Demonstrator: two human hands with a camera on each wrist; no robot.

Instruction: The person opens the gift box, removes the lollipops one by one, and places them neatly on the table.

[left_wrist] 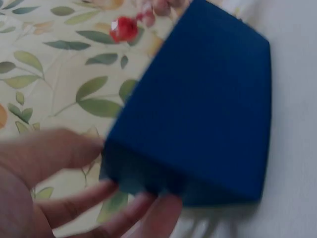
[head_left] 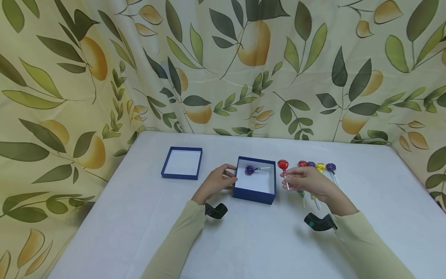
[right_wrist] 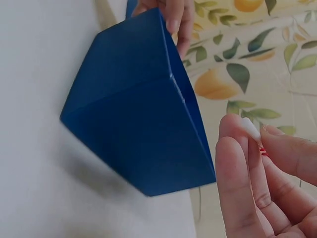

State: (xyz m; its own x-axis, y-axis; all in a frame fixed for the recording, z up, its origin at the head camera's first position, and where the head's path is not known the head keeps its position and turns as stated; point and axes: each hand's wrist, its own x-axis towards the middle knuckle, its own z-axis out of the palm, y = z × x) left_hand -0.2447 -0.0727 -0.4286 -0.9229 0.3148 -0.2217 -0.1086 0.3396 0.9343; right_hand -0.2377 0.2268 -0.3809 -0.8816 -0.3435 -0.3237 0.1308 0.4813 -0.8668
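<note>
A blue open box (head_left: 256, 195) with a white inside stands mid-table, and a purple-wrapped lollipop (head_left: 249, 170) lies in it. At the box's left wall, my left hand (head_left: 216, 181) grips the side near the rim, its fingers also seen in the left wrist view. My right hand (head_left: 310, 181) pinches a red-wrapped lollipop (head_left: 283, 165) by its white stick, just right of the box and apart from it, candy end up. In the right wrist view the white stick end (right_wrist: 251, 129) shows between thumb and fingers.
A shallow blue-edged lid (head_left: 179, 177), white inside, lies to the left of the box. Several lollipops lie behind and under my right hand, among them a yellow one (head_left: 320, 167) and a purple one (head_left: 331, 167). A patterned curtain (head_left: 223, 97) hangs behind the white table.
</note>
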